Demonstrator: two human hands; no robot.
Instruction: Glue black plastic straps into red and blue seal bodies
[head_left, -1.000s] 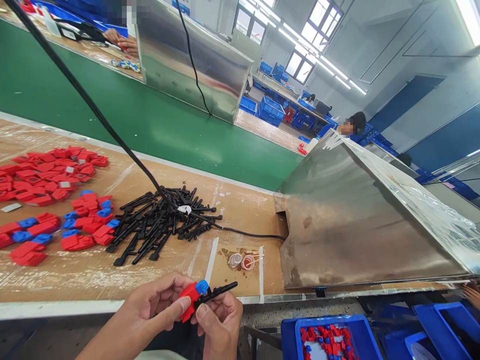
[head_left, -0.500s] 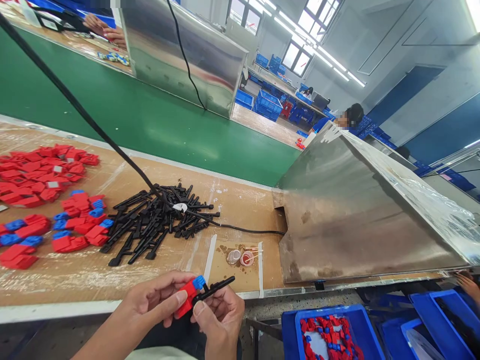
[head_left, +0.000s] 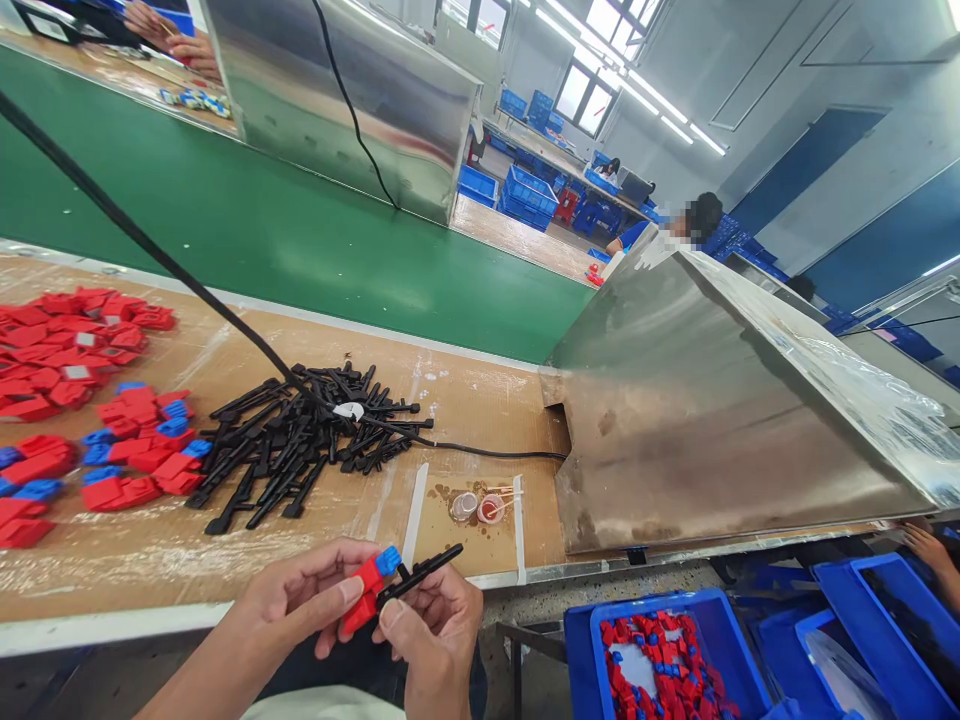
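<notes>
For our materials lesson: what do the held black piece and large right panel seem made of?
The black piece looks like moulded plastic, fairly matt: uniform colour, fine shaped detail. The large panel seems sheet metal, dully shiny: grey, with blurred reflections.

red-blue piece (head_left: 367,578) beside black rod (head_left: 426,570)

The red block (head_left: 366,588) and blue tip (head_left: 388,561) look like smooth, matt plastic; the black rod (head_left: 427,572), seemingly plastic too, has a faint sheen. The bench (head_left: 484,400) looks like brown cardboard with glossy, streaky patches. The belt (head_left: 300,245) is smooth with a soft gloss, the panel (head_left: 712,430) stained, dull-shining metal, the bin (head_left: 742,650) smooth plastic.
</notes>
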